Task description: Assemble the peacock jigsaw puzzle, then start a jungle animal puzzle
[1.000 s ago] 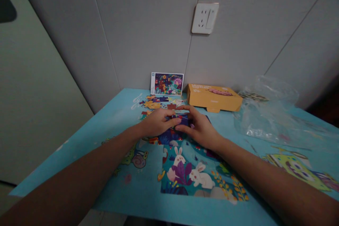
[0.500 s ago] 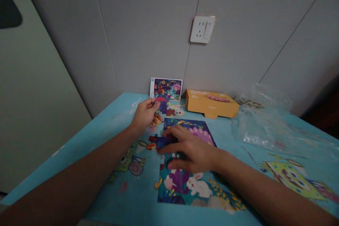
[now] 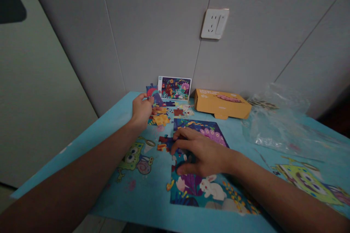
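My left hand (image 3: 141, 110) is closed in a pinch on a purple jigsaw puzzle piece with a red patch (image 3: 154, 94), raised above the far left part of the table. Loose puzzle pieces (image 3: 160, 120) lie just beyond and below that hand. My right hand (image 3: 195, 151) rests over the partly joined jigsaw puzzle (image 3: 188, 201), fingers apart, fingertips near its left edge. Its palm hides the middle of the picture. A rabbit and pink flowers show around it. Dark blue and orange pieces (image 3: 163, 143) jut out at the left edge beside the fingertips.
A picture card (image 3: 175, 88) leans against the wall at the back. Beside it lies a yellow-orange box (image 3: 221, 105) with a flap at its front. Clear plastic bags (image 3: 281, 131) and a stack of thin pieces (image 3: 264, 104) are at the right on the blue patterned table cover (image 3: 109, 189).
My left hand has lifted the purple and red piece and moved slightly left, uncovering loose pieces. My right hand stays over the puzzle. The view has shifted a little.
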Tool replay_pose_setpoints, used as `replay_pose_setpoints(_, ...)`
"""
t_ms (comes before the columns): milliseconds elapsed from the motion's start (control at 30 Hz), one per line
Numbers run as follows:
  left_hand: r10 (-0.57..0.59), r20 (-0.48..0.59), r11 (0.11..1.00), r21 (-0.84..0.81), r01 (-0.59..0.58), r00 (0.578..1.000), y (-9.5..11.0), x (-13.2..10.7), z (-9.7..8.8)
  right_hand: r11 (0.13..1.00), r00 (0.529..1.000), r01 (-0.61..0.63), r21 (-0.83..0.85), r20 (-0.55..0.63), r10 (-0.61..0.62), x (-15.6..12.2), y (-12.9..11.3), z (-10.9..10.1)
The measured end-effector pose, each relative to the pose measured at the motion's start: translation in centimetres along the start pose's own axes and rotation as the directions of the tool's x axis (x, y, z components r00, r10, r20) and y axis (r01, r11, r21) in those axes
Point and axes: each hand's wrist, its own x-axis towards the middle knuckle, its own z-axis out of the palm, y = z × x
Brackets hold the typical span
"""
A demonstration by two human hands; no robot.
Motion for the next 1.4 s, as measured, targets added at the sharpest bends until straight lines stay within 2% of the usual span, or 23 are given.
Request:
replay_pose_setpoints(67, -0.004, 0.16, 1.0, 0.0, 0.005, 0.987, 0.1, -0.5, 0.1, 0.998, 0.999, -0.025, 0.058, -0.045, 0.027, 0.1, 0.2, 0.0)
replay_pose_setpoints(100, -0.015, 0.279, 1.0, 0.013, 0.011, 0.96, 0.0, -0.8, 0.2, 0.994, 0.993, -0.07, 0.09, -0.092, 0.078, 0.1, 0.3, 0.0)
replay_pose_setpoints(167, -0.053, 0.521, 0.997, 0.071, 0.018, 0.852, -0.2, -1.5, 0.4, 0.96, 0.944, -0.213, 0.181, -0.215, 0.25, 0.3, 1.0, 0.0)
replay_pose_setpoints(233, -0.095, 0.694, 0.991, 0.136, -0.001, 0.713, -0.6, -2.2, 0.5, 0.896, 0.844, -0.335, 0.29, -0.332, 0.422, 0.3, 1.9, 0.0)
replay_pose_setpoints(300, -0.114, 0.791, 0.985, 0.168, -0.034, 0.6, -1.0, -2.7, 0.7, 0.867, 0.779, -0.361, 0.344, -0.4, 0.483, 0.2, 2.9, 0.1)
replay_pose_setpoints(367, -0.117, 0.832, 0.983, 0.174, -0.054, 0.543, -1.2, -2.8, 0.7, 0.871, 0.77, -0.344, 0.351, -0.426, 0.475, 0.1, 3.5, 0.4)
replay_pose_setpoints(500, -0.127, 0.846, 0.981, 0.184, -0.06, 0.518, -1.0, -2.6, 0.5, 0.854, 0.792, -0.265, 0.448, -0.404, 0.458, 0.1, 3.7, 0.6)
replay_pose_setpoints(567, -0.123, 0.833, 0.98, 0.187, -0.067, 0.54, -0.8, -2.3, 0.3, 0.828, 0.77, -0.23, 0.512, -0.425, 0.477, 0.0, 3.8, 0.5)
replay_pose_setpoints(600, -0.116, 0.813, 0.98, 0.188, -0.069, 0.571, -0.7, -2.2, 0.3, 0.815, 0.747, -0.217, 0.537, -0.446, 0.493, -0.1, 3.9, 0.3)
replay_pose_setpoints(700, -0.097, 0.693, 0.987, 0.16, -0.021, 0.715, -0.6, -1.8, 0.4, 0.795, 0.696, -0.175, 0.581, -0.498, 0.517, -0.4, 4.4, -0.1)
replay_pose_setpoints(767, -0.116, 0.617, 0.992, 0.117, 0.055, 0.779, -0.6, -1.8, 0.5, 0.803, 0.711, -0.156, 0.575, -0.499, 0.496, -0.5, 4.5, -0.2)
replay_pose_setpoints(800, -0.135, 0.597, 0.991, 0.097, 0.096, 0.791, -0.6, -1.9, 0.6, 0.806, 0.728, -0.162, 0.569, -0.482, 0.487, -0.6, 4.5, -0.2)
replay_pose_setpoints(833, -0.157, 0.594, 0.987, 0.08, 0.137, 0.789, -0.6, -2.0, 0.6, 0.807, 0.745, -0.181, 0.562, -0.458, 0.486, -0.5, 4.4, -0.2)
replay_pose_setpoints(900, -0.196, 0.624, 0.977, 0.054, 0.208, 0.757, -0.5, -2.5, 0.7, 0.801, 0.759, -0.238, 0.549, -0.409, 0.506, -0.3, 4.1, 0.0)
replay_pose_setpoints(1033, -0.202, 0.723, 0.959, 0.008, 0.284, 0.661, 0.0, -3.3, 0.6, 0.79, 0.737, -0.313, 0.527, -0.39, 0.552, 0.1, 3.9, 0.2)
replay_pose_setpoints(1200, -0.178, 0.75, 0.962, -0.002, 0.272, 0.637, -0.1, -3.3, 0.5, 0.77, 0.716, -0.287, 0.57, -0.406, 0.568, 0.1, 4.1, 0.3)
replay_pose_setpoints(1400, -0.194, 0.789, 0.971, 0.072, 0.226, 0.583, -0.6, -3.0, 0.4, 0.764, 0.686, -0.288, 0.577, -0.432, 0.585, 0.0, 4.3, 0.5)
